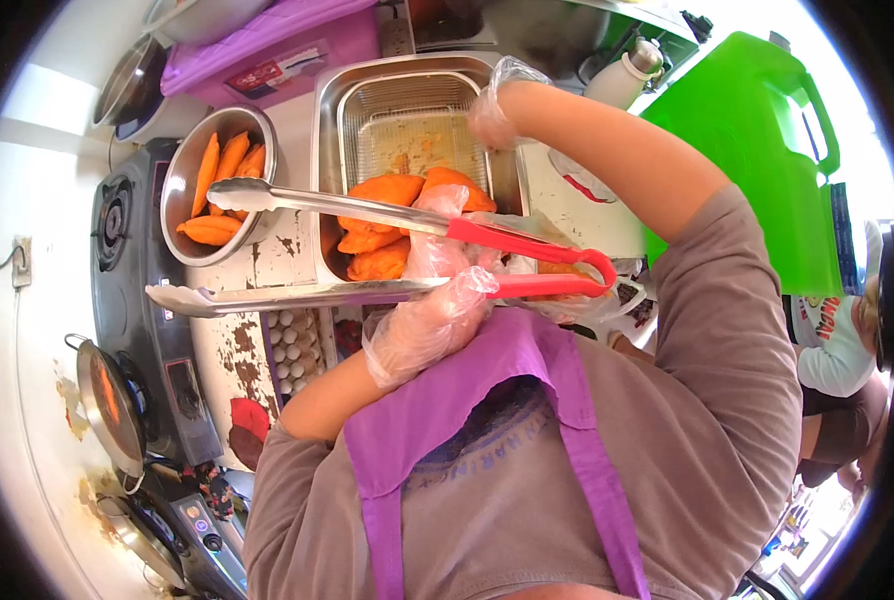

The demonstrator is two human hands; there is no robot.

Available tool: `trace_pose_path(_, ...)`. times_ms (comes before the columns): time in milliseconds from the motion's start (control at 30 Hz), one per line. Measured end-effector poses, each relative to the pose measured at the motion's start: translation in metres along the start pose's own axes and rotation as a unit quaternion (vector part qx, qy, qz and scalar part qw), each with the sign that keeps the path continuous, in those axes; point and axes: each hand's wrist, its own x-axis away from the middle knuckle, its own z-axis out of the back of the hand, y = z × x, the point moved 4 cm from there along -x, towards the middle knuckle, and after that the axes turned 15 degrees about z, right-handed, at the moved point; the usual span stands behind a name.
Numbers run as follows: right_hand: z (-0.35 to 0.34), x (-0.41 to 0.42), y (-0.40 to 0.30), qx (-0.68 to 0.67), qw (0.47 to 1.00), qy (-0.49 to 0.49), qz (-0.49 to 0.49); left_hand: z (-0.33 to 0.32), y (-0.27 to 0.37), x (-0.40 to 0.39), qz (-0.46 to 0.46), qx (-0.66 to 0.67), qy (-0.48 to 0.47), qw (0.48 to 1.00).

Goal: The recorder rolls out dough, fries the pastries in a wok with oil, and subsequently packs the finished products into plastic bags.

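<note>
My left hand [436, 322], in a clear plastic glove, grips steel tongs [342, 210] with red handles. The tongs' arms are spread, their scalloped tips pointing left. Behind the tongs, puffy orange fried pieces [387, 191] fill the near part of a wire rack [417, 105] in a rectangular steel pan [328, 97]. Crumbs lie on the rack's far part. My right hand [498, 116], also gloved, is bent at the pan's far right edge; its fingers are partly hidden, so I cannot tell whether they hold the rim. One tong tip overlaps a steel bowl [271, 150] of orange folded pastries [229, 161].
A black gas stove [128, 300] and a wok [109, 405] stand left. Egg trays [293, 345] lie below the tongs. A purple bin [289, 45] is behind the pan, a large green jug [739, 165] at right. Another person [829, 352] is at the right rim.
</note>
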Motion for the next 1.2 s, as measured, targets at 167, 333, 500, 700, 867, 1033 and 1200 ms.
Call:
trace_pose_path(167, -0.016, 0.011, 0.021, -0.086, 0.967, 0.155, 0.183, -0.014, 0.001, -0.002, 0.028, -0.014, 0.057, 0.998)
trace_pose_path(333, 0.015, 0.001, 0.014, -0.032, 0.944, 0.186, 0.272, -0.019, 0.006, 0.001, 0.044, -0.027, 0.131, 0.99)
trace_pose_path(500, 0.022, -0.047, -0.004, -0.15, 0.957, 0.238, 0.066, 0.036, -0.009, 0.02, 0.054, -0.043, 0.032, 0.997)
trace_pose_path(700, 0.012, -0.075, -0.015, -0.052, 0.948, 0.298, 0.102, 0.036, -0.007, 0.023, 0.049, -0.046, 0.003, 0.998)
trace_pose_path(867, 0.0, -0.087, -0.001, -0.074, 0.92, 0.366, 0.119, 0.004, 0.007, 0.004, 0.042, -0.027, 0.104, 0.993)
trace_pose_path(1033, 0.008, -0.077, 0.0, -0.175, 0.942, 0.281, 0.058, 0.009, 0.007, 0.005, 0.019, -0.005, 0.064, 0.998)
trace_pose_path(1200, 0.009, -0.073, 0.002, -0.156, 0.954, 0.251, 0.054, 0.038, -0.015, 0.022, 0.097, 0.039, 0.088, 0.991)
